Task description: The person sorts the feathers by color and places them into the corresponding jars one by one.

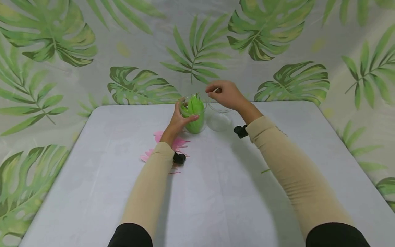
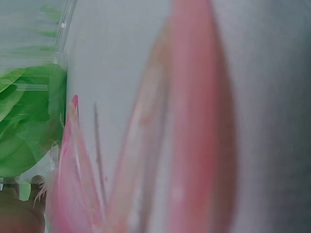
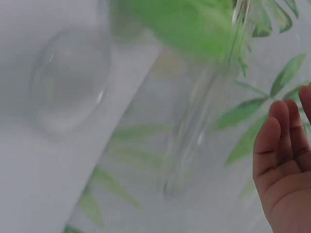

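A clear jar [image 1: 195,120] packed with green feathers [image 1: 193,106] stands at the far middle of the table. My left hand [image 1: 180,118] grips it from the left, thumb across its front. Just to its right stands an empty clear jar [image 1: 219,118]. My right hand [image 1: 217,92] hovers above that jar's rim and pinches a thin pale stem; what the stem belongs to is too small to tell. Pink feathers [image 1: 179,143] lie on the table under my left wrist and fill the left wrist view [image 2: 194,121]. In the right wrist view, curled fingers [image 3: 282,155] show beside the blurred empty jar [image 3: 68,82].
The table [image 1: 216,199] wears a white cloth and ends close behind the jars against a leaf-print backdrop [image 1: 262,31]. A small green scrap [image 1: 265,171] lies on the cloth beside my right forearm.
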Demonstrator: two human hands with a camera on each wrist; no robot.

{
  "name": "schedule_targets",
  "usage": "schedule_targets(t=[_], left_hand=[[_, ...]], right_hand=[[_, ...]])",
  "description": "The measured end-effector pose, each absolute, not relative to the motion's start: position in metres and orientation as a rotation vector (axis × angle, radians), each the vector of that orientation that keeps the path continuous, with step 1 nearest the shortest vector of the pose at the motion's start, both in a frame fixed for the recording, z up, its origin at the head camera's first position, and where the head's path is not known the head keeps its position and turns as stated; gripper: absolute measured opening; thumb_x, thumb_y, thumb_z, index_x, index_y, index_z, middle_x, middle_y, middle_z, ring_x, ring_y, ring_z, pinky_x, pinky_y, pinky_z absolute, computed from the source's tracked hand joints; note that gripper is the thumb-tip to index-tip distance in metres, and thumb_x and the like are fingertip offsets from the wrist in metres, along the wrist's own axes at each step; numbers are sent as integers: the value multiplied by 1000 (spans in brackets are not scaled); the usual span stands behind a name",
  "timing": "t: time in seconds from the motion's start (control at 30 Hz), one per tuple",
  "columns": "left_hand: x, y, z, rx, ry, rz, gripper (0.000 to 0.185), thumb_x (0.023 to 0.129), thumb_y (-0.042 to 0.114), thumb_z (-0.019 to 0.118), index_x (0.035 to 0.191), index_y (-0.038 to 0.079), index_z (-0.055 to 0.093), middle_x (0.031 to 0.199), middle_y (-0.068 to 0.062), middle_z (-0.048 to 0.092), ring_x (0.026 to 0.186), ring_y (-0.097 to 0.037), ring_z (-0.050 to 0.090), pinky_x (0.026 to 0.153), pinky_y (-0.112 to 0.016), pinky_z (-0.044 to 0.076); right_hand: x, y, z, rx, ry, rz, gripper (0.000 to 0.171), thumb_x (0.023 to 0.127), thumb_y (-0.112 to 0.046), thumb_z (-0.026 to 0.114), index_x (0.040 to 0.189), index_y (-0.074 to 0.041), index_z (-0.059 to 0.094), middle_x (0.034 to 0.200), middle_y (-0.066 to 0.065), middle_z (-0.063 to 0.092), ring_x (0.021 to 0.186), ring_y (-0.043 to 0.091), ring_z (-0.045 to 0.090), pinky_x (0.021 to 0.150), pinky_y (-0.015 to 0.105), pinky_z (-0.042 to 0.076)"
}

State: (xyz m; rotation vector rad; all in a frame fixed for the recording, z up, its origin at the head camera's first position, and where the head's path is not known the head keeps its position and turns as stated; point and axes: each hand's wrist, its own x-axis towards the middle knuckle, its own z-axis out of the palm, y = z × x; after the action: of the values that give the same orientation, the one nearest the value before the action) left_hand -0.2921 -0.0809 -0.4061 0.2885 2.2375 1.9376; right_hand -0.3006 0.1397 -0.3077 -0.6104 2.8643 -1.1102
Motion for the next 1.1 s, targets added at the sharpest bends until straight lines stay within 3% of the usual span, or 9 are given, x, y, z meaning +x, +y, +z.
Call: schedule_targets(t=[0.27,0.5,0.63,0.87,1.1], left_hand=[[-308,-81,-432,309,2308,1939,95,85,24,75,157,29,14,162,-7,28,152,-30,24,124,-53,20],[-311,-80,-434,317,2275,1942,99,85,24,77,158,28,11,163,-8,24,153,-31,21,124,-53,21],[-310,-81,-431,296,2291,1957,97,84,25,77,157,30,13,162,-8,26,153,-30,21,123,-53,22],[-313,-83,-431,304,2314,1955,96,84,25,76,157,28,14,162,-9,27,153,-31,22,123,-53,22],[-314,-82,-434,277,2306,1917,97,84,29,76,157,34,13,164,-7,23,154,-30,19,124,-52,21]], right_hand=[[-262,206,-311,-778,2981,-948,21,98,-9,59,115,-4,70,116,14,65,102,30,63,89,47,53],[-222,269,-340,-867,3079,-716,17,93,-2,64,106,-8,73,106,8,70,87,20,64,73,29,54],[-211,296,-363,-922,3078,-594,21,89,4,65,102,-11,73,100,3,70,81,15,63,69,27,54],[-195,313,-394,-974,2989,-436,27,82,11,68,98,-10,74,101,2,68,88,23,67,71,36,55],[-178,318,-408,-1014,2900,-240,29,79,5,76,90,-22,75,98,-8,66,93,19,63,75,34,54]])
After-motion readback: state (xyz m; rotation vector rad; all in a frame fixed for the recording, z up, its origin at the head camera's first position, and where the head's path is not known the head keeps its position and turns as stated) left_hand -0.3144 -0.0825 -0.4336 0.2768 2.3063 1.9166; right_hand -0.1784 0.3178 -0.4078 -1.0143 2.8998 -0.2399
